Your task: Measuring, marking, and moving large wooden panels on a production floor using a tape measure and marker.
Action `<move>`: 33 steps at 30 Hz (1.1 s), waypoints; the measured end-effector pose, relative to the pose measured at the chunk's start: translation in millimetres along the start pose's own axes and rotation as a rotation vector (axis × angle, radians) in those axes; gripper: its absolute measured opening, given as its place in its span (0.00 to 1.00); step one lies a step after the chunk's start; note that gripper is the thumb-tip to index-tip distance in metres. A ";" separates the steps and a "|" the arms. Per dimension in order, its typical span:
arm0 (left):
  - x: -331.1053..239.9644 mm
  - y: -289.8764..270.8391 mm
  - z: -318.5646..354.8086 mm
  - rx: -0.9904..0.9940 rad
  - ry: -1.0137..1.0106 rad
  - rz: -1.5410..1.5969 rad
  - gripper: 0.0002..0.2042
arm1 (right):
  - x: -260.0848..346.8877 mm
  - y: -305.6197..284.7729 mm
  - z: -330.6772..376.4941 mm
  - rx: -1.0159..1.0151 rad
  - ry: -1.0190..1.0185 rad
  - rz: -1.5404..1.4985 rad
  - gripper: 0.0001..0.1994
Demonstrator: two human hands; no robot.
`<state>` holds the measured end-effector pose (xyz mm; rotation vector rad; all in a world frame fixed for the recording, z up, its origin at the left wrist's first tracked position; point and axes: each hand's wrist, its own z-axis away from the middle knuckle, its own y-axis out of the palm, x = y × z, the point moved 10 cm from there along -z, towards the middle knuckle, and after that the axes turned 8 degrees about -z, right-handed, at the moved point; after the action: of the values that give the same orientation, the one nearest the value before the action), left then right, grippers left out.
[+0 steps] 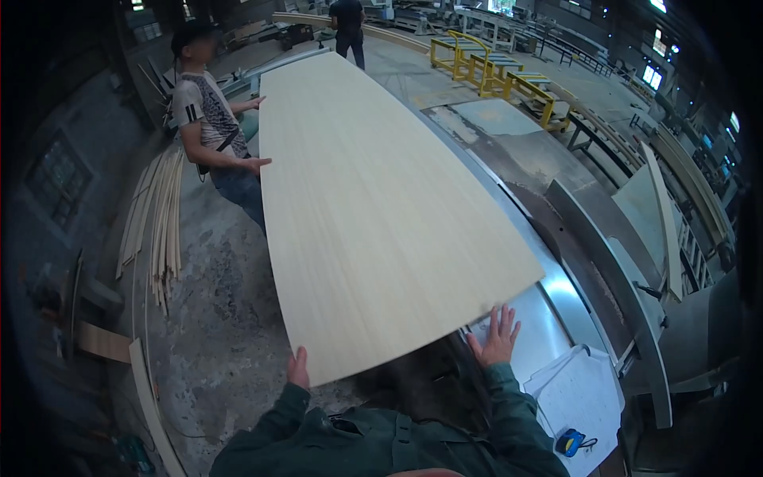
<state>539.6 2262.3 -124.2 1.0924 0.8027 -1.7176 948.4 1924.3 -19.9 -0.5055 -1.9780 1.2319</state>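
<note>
A large pale wooden panel (381, 215) stretches away from me, its right part over a metal machine table (548, 306). At the panel's near left corner my left hand (298, 370) grips the side edge, with part of the fingers hidden. My right hand (496, 340) is open with fingers spread, its fingertips at the near edge close to the right corner. A co-worker (211, 119) on the far left has both hands on the panel's left edge.
Papers (580, 397) and a blue tape measure (569, 442) lie beside my right forearm. A long metal fence (612, 294) rises on the right. Wooden strips (165, 215) lie on the left floor. Yellow roller stands (485, 67) and another person (347, 24) are farther back.
</note>
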 end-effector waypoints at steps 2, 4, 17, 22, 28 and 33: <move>7.0 8.9 38.8 -0.026 -0.015 0.023 0.26 | 3.7 -12.7 7.8 -0.011 -0.007 0.006 0.46; 23.7 2.4 59.3 -0.055 -0.034 0.055 0.26 | 5.9 -15.4 17.8 0.103 -0.030 0.055 0.44; 70.3 -1.6 122.8 -0.006 0.063 -0.010 0.28 | -28.3 -44.2 98.3 0.016 -0.146 -0.022 0.47; 74.9 -15.3 148.3 -0.066 0.155 -0.095 0.33 | -38.9 -63.1 137.9 0.014 -0.174 -0.044 0.49; 80.1 -6.0 197.9 -0.120 0.128 -0.211 0.40 | -62.0 -87.6 198.3 0.116 -0.166 0.038 0.52; 117.2 13.5 226.1 -0.086 0.106 -0.279 0.46 | -96.1 -116.2 253.7 0.124 -0.108 0.095 0.50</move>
<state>458.2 2021.4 -143.3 1.0583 1.1294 -1.8457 824.3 1656.5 -21.0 -0.4840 -1.9705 1.4585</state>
